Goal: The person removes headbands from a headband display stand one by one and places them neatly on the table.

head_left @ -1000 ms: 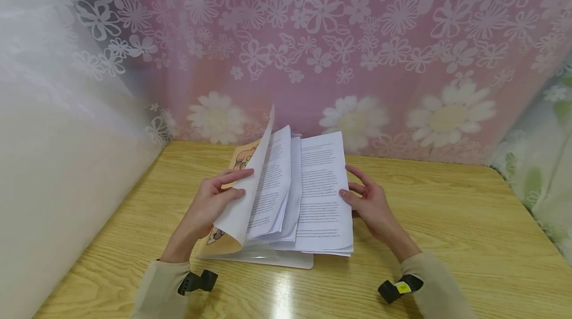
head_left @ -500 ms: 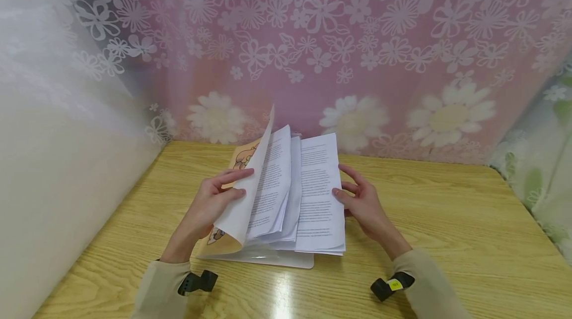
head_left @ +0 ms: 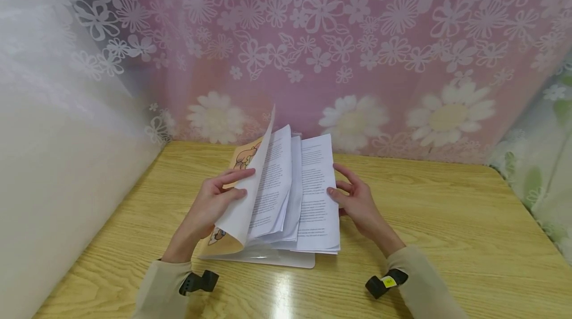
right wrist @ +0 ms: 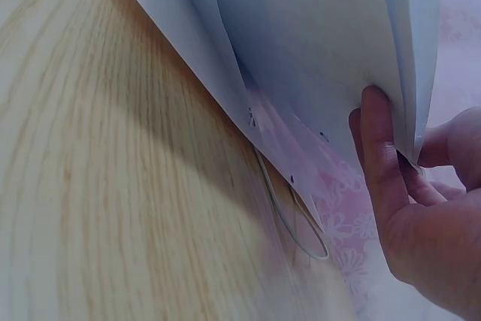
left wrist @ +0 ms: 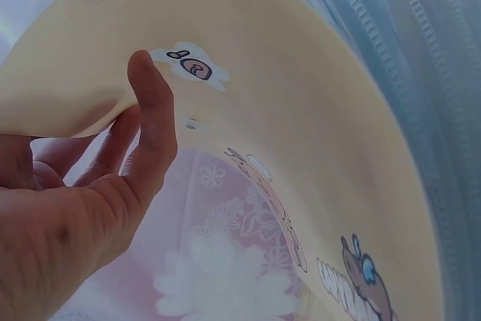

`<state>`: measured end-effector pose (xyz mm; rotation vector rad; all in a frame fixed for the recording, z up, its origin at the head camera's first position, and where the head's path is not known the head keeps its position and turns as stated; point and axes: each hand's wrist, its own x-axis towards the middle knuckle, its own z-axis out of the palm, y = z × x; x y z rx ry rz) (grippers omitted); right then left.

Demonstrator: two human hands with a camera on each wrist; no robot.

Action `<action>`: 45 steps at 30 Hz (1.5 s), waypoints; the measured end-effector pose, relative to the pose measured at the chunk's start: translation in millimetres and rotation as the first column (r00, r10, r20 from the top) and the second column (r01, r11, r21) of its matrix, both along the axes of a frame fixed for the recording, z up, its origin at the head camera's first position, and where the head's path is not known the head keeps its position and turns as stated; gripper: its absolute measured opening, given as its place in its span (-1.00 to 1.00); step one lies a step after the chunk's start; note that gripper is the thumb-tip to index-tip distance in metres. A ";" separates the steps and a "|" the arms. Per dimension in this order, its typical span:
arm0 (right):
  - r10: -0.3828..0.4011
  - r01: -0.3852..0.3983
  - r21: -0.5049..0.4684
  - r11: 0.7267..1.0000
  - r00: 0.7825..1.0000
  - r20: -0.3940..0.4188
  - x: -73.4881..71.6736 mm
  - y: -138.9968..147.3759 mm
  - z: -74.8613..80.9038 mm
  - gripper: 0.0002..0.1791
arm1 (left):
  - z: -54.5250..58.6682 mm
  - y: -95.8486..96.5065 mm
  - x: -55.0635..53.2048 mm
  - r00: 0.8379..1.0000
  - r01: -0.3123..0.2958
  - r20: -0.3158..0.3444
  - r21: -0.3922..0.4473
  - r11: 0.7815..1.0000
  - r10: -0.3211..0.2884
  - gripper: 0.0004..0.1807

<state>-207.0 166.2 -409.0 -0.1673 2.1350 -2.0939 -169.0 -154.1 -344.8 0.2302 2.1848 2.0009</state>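
My left hand [head_left: 213, 205] grips the raised front cover [head_left: 246, 212] of a display folder, thumb on its white inner side. The cover's outside is pale orange with cartoon drawings [left wrist: 197, 69], and it bends over the fingers in the left wrist view. My right hand [head_left: 359, 205] pinches the right edge of a thin stack of printed sheets [head_left: 317, 195], thumb in front and fingers behind. The stack's left edge is hidden behind a clear sleeve [head_left: 292, 200]. More printed pages [head_left: 270, 185] stand inside the folder. Its white back cover [head_left: 290, 259] lies on the table.
The folder is on a wood-grain table [head_left: 447, 220], close to a pink flowered curtain [head_left: 286, 76] at the back. A pale wall-like sheet [head_left: 67, 110] rises on the left. An elastic loop [right wrist: 312, 253] hangs from the folder's edge in the right wrist view.
My right hand has moved left with the printed sheets, and less of the stack shows to the right of the sleeve. The left hand and cover stay nearly still.
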 end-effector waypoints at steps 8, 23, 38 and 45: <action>0.014 -0.014 -0.003 1.000 1.000 -0.003 -0.5 -4.3 0.4 -0.29 | 0.7 1.6 -0.2 1.000 0.010 0.001 -0.004 1.000 -0.009 -0.55; 0.010 -0.011 0.040 0.999 1.000 0.025 -2.6 -13.9 -0.2 -0.27 | -2.4 11.9 -2.3 1.000 0.021 -0.014 0.056 0.998 -0.020 -0.53; 0.010 -0.016 0.079 0.997 0.997 0.080 -7.6 -25.6 -0.2 -0.37 | -3.7 15.1 -2.8 0.999 0.032 -0.028 0.036 0.999 -0.031 -0.54; 0.023 -0.030 0.058 0.998 0.994 0.110 -8.4 -31.7 1.4 -0.42 | -3.3 15.4 -2.8 0.999 0.031 -0.035 0.049 0.998 -0.030 -0.55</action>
